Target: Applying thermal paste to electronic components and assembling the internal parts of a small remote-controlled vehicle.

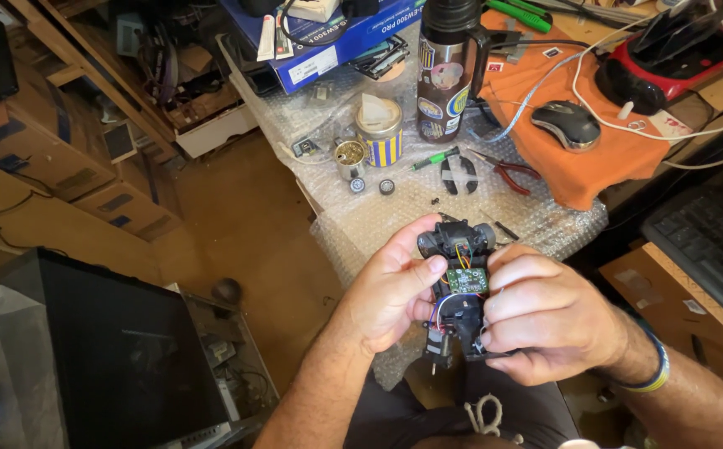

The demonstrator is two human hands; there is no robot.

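Inspection step judged: toy car chassis [459, 291] is pinched by left hand [391, 291] and right hand [544, 320] fingers; careful wire handling needed next.

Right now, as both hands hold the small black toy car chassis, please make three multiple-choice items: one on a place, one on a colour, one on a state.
1. Where is the computer mouse?
A. on the orange cloth
B. on the floor
C. on the keyboard

2. What colour is the circuit board in the toy car chassis?
A. red
B. green
C. white

3. How is the chassis held?
A. by the left hand alone
B. lying unheld
C. by the left hand and the right hand

Answers: 1 A, the cloth lies under it. 2 B, green shows between the thumbs. 3 C, both hands grip it.
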